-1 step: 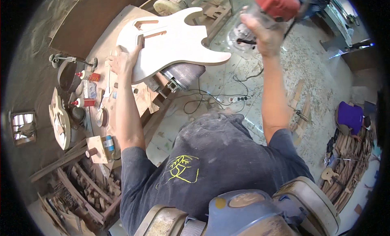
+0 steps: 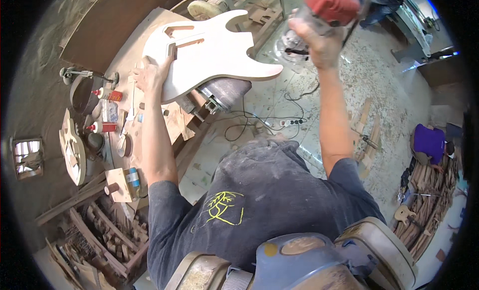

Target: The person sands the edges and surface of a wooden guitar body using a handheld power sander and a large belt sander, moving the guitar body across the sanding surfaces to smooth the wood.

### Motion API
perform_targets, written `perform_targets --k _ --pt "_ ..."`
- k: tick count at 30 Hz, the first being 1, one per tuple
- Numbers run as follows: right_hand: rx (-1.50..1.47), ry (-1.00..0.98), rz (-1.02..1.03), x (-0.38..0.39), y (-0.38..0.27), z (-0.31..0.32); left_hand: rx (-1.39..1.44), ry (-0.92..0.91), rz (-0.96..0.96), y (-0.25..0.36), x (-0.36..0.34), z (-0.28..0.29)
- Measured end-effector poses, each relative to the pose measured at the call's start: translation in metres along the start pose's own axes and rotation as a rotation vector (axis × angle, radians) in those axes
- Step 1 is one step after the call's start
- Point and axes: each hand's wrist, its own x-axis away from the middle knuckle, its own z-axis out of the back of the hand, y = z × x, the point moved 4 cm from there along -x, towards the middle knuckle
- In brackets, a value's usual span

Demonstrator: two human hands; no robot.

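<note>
A pale wooden electric guitar body (image 2: 214,48) with two cutaway horns and routed cavities lies on the workbench. My left hand (image 2: 149,73) grips its near left edge, the thumb reaching over the top beside a cavity and the other fingers partly hidden. Raised to the right of the guitar body, clear of it, is a handheld router (image 2: 332,5) with a red motor housing and a clear round base. My right hand (image 2: 319,43) is closed around its lower part, slightly blurred by motion. Under the guitar body's near edge sits a belt sander (image 2: 227,93), partly covered.
Glue bottles (image 2: 107,94) and small tools crowd the bench's left side. A second guitar body (image 2: 73,150) leans at the left wall. Cords and a power strip (image 2: 292,122) lie on the dusty floor. At far right a person in purple (image 2: 429,143) bends over stacked wood (image 2: 429,200).
My right hand and the router have shifted a little to the left, toward the guitar body. My left hand and the guitar body have stayed in place.
</note>
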Motion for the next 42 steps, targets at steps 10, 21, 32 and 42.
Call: perform_targets --k 10,21,32,42 --pt "-0.065 -0.137 -0.093 0.017 0.05 -0.055 0.102 0.053 -0.032 0.002 0.009 -0.001" --pt "0.017 -0.191 -0.116 0.02 0.054 -0.071 0.086 0.044 -0.046 0.004 0.011 0.001" --pt "-0.006 -0.204 -0.142 0.025 0.052 -0.079 0.027 0.085 -0.028 0.008 0.016 0.005" --pt "0.012 -0.168 -0.113 0.031 0.041 -0.081 0.063 0.06 -0.027 0.01 0.017 0.007"
